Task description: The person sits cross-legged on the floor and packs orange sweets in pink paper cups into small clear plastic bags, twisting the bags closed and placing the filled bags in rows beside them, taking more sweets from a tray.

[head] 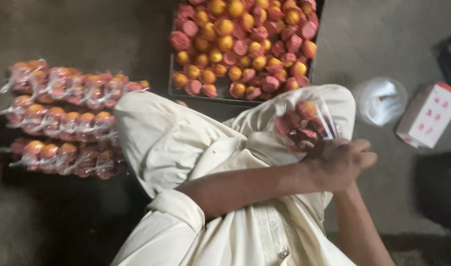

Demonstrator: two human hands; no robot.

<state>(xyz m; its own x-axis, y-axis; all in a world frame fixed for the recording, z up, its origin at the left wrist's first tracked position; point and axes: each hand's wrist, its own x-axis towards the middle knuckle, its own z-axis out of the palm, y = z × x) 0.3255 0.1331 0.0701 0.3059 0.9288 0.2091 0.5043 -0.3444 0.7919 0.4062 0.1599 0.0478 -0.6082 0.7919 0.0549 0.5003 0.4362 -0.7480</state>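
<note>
I sit cross-legged in cream clothes. My left hand [339, 161] reaches across my lap and is closed on the mouth of a clear plastic bag of sweets [302, 127], which rests on my right knee. The bag holds round orange sweets in red paper cups. My right hand [347, 189] comes up from below and meets the left hand at the bag. It is mostly hidden under the left hand, so its grip cannot be made out.
A dark tray [206, 98] heaped with loose red-cupped orange sweets [245, 44] sits on the floor ahead of my knees. Three rows of filled clear bags [63, 118] lie at the left. A white plastic bundle [381, 101] and a white box with pink marks [427, 116] lie at the right.
</note>
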